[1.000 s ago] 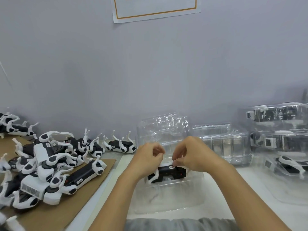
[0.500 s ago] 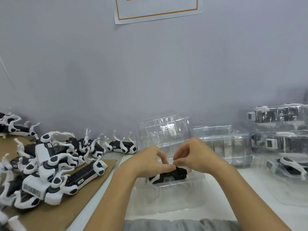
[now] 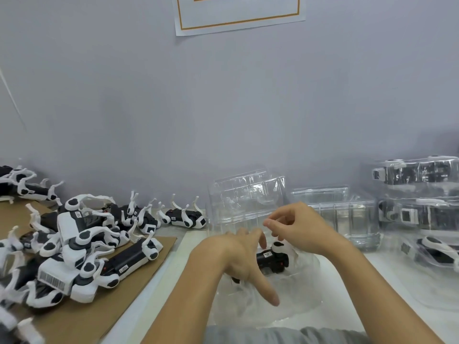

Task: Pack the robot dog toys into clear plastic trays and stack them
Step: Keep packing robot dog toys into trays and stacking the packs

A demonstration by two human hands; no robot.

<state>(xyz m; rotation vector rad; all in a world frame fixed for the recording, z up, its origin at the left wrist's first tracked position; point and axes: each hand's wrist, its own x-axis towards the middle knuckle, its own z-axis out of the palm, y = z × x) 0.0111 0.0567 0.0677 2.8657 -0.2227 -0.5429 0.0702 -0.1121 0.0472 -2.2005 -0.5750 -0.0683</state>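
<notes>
A black-and-white robot dog toy (image 3: 272,258) lies in the open clear plastic tray (image 3: 293,301) on the bench (image 3: 387,294), right under both hands. The left hand (image 3: 238,259) spreads flat over it, fingers straight, thumb pointing down. The right hand (image 3: 295,227) hovers just above with fingers loosely curled, holding nothing I can see. Left of the hands, loose toys (image 3: 79,244) pile on cardboard (image 3: 99,309); to their right stand packed trays (image 3: 419,194).
</notes>
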